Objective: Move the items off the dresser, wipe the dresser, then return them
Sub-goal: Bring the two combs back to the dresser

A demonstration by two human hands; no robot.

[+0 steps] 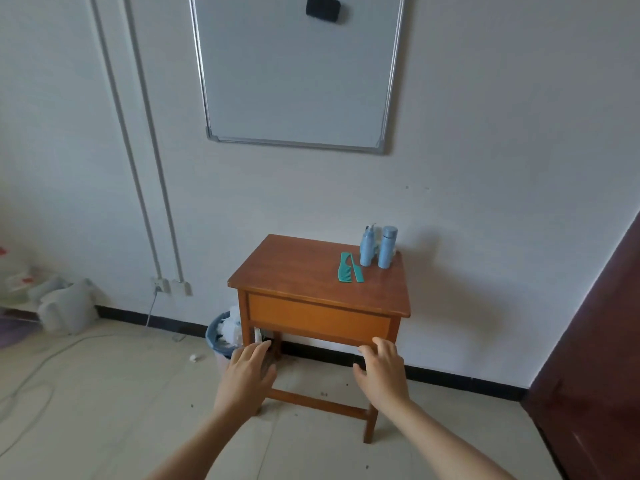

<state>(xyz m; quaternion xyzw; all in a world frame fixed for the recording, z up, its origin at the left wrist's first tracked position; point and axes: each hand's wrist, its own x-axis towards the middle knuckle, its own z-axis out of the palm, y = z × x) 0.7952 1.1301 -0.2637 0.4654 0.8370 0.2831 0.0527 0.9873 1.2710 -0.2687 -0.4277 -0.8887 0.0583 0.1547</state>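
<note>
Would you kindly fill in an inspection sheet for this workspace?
Surface: dresser top bare on the left, items at back right.
Job's things: two teal combs lying flat; two blue bottles upright behind them; no cloth seen.
Clutter: full waste bin on the floor beside the dresser.
Grippers: left hand and right hand open, holding nothing.
Cables: cable hangs from a wall socket to the floor.
Surroundings: whiteboard above, dark door at right.
</note>
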